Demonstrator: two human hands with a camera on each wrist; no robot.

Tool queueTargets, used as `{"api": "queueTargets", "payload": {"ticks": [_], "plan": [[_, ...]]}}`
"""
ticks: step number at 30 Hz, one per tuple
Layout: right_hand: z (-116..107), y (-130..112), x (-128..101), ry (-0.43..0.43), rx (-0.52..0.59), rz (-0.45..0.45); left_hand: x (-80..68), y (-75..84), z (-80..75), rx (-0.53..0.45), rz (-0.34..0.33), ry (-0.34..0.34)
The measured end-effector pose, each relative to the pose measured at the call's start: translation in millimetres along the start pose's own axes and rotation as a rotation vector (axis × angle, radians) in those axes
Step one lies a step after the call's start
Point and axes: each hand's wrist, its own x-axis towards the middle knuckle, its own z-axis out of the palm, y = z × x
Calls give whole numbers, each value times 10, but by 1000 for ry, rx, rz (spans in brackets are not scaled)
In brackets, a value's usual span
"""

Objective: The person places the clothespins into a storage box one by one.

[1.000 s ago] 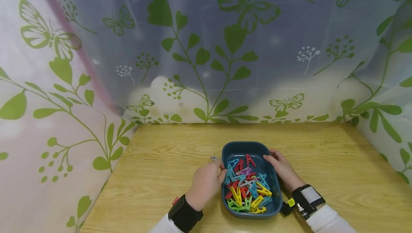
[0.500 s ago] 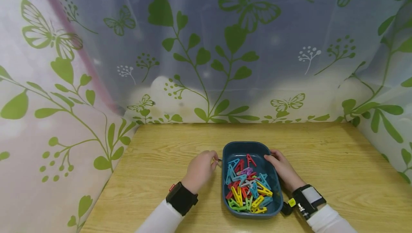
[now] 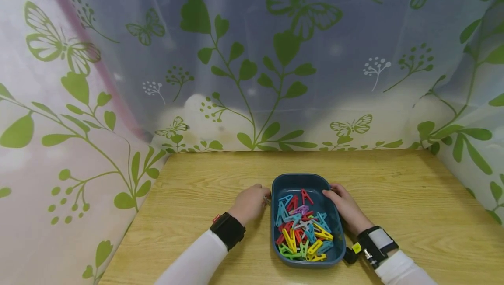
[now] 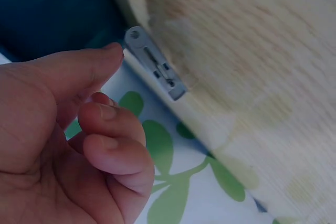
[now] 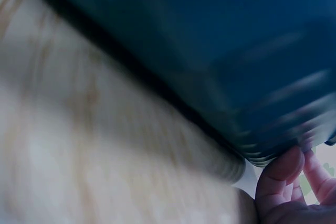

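Grey clip (image 4: pixel 153 62): I pinch it at one end in my left hand (image 3: pixel 249 203), thumb tip (image 4: pixel 100 56) on it and the other fingers curled below. It hangs just outside the left rim of the dark blue tray (image 3: pixel 338 232), over the wooden table (image 3: pixel 197 180), apart from the heap.

Heap of coloured clips (image 3: pixel 301 228): red, blue, yellow, green and purple pieces piled loose in the tray, thickest toward its near end; the far end shows bare floor. The tray stands near the table's front edge, about midway between its left and right edges.

My right hand (image 3: pixel 346 206) grasps the tray's right rim, fingers curled over it, thumb (image 5: pixel 281 174) against the outer wall.

Progress, as I judge it: 1 clip is out and in hand, not yet set down or fastened to anything; the whole heap is left, so the work is near its beginning.
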Motion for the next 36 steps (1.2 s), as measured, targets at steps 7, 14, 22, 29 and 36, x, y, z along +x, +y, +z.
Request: {"api": "queueTargets", "payload": {"ticks": [7, 14, 22, 29, 36], "plan": [[6, -7, -9, -3, 6, 3, 19, -15, 60, 44, -1, -1], [1, -3, 9, -11, 16, -1, 34, -24, 107, 61, 3, 7], [-5, 15, 19, -13, 13, 2, 41, -39, 121, 51, 5, 9], [1, -2, -8, -4, 7, -3, 31, -40, 128, 33, -1, 4], [11, -2, -13, 10, 4, -3, 30, -71, 174, 48, -5, 28]]}}
